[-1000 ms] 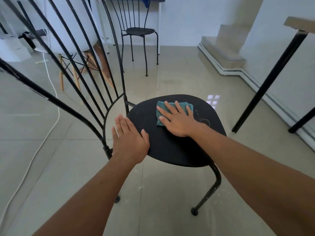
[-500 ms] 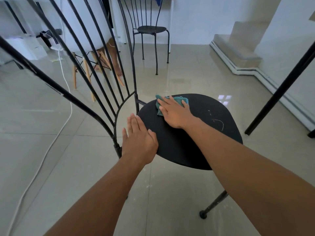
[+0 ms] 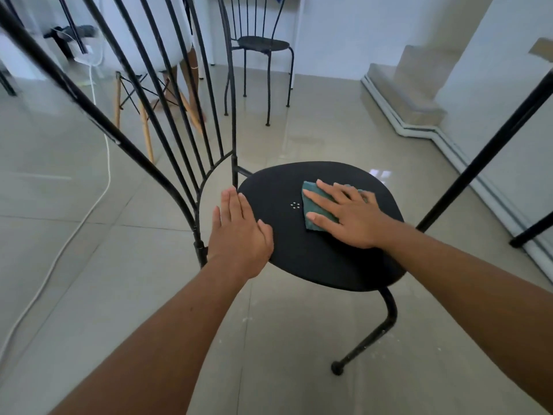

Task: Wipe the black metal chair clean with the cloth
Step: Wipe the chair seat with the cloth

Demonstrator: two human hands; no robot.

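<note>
cloth [image 3: 314, 217] pinned flat under right hand [image 3: 350, 218] on black metal chair [image 3: 287, 253]
left hand [image 3: 239, 235] lies straight-fingered on the seat [image 3: 329, 271] rim by the backrest [image 3: 234, 172], grasping nothing; right fingers spread over the teal cloth, just right of the centre holes [image 3: 295, 205]; likely hazard: a hard stroke could skid the light chair across the glossy floor tiles [image 3: 269, 339]; chair faces right, backrest at left, seat seemingly longest back to front

A folded teal cloth [image 3: 314, 209] lies flat on the black metal chair's [image 3: 299, 250] round seat.
</note>
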